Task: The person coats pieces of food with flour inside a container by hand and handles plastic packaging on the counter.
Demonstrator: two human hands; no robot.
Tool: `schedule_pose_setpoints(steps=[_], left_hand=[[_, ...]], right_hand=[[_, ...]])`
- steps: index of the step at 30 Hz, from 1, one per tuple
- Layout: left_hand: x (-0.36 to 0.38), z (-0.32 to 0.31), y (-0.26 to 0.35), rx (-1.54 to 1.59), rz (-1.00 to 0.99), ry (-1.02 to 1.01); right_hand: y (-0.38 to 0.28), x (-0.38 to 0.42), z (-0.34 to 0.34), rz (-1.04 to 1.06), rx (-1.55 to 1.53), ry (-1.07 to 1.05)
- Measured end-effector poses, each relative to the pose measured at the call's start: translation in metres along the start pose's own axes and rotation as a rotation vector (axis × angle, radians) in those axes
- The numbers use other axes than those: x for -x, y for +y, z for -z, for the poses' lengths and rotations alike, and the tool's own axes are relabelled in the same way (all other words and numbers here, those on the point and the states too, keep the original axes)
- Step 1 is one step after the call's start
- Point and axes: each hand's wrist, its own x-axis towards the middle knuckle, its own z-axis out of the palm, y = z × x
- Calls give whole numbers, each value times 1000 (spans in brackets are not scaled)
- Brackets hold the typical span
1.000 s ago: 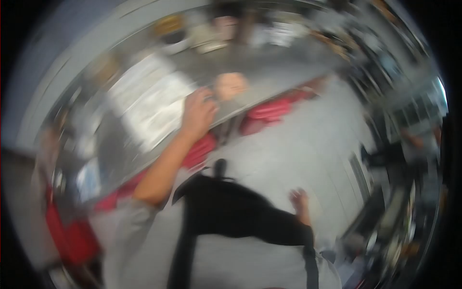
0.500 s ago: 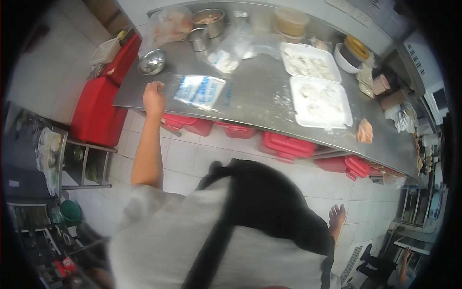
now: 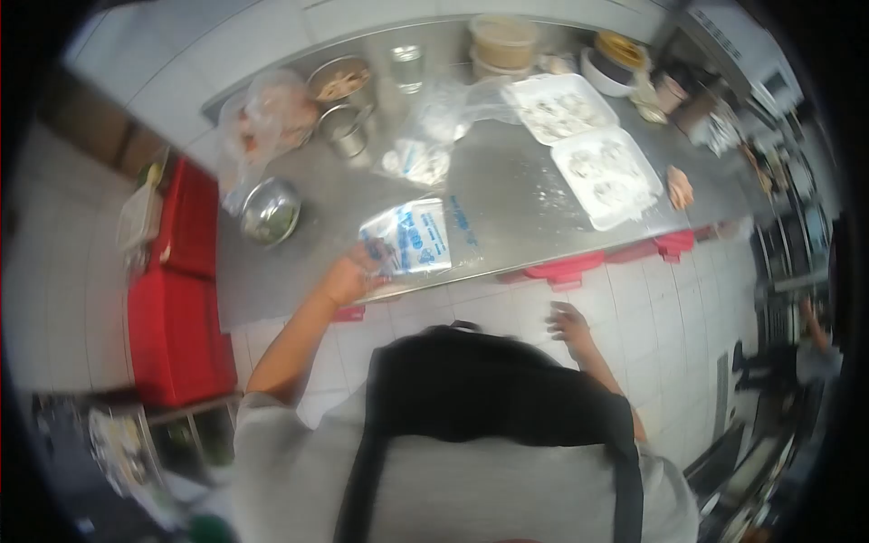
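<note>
Counter [image 3: 498,195], steel, w/ pale powder around the lidded foam box [image 3: 584,135], lid folded back. Metal bowl [image 3: 262,199] left of packet [image 3: 425,237]; packet flat by the front edge, clear film [image 3: 466,222] loose at its right. L hand [image 3: 353,274] at packet's near-left corner, fingers over the plastic; pinch or mere touch, can't tell (blur). R hand [image 3: 568,326] off the counter, fingers loosely spread, nothing held.

Handling, est.: best to grip corner btwn thumb & fingertips, not drag by loose film; R hand prob. useful for steadying the far side. Watch for slipping off the edge, film snagging, layers sticking together.

Text: blue print on packet, more on film; characters too soft to read. Brand n/a. Other labels: none legible.
</note>
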Motion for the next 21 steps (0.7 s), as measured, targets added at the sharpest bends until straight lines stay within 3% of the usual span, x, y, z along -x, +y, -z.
schedule_pose_setpoints(steps=[4,7,8,10,12,17,19,21], left_hand=[[-45,-24,-18,-410,-149,-122],[-53,-44,-25,-467,-15,-17],[-48,-54,-23,-443,-63,31],[-41,-99,-47,653,26,198],[-42,-106,-50,980,67,297],[-37,-24,12,-142,-29,478],[-34,-25,7,-212,75,420],[-30,-24,-4,-226,150,367]], right_hand=[[-25,-1,-38,46,211,-23],[-53,-1,-67,181,249,-42],[-62,0,-79,218,265,-41],[-82,0,-102,299,298,-37],[-96,0,-124,484,446,-66],[-125,-4,-174,616,594,-201],[-133,-7,-188,589,635,-229],[-135,-20,-199,603,639,-402]])
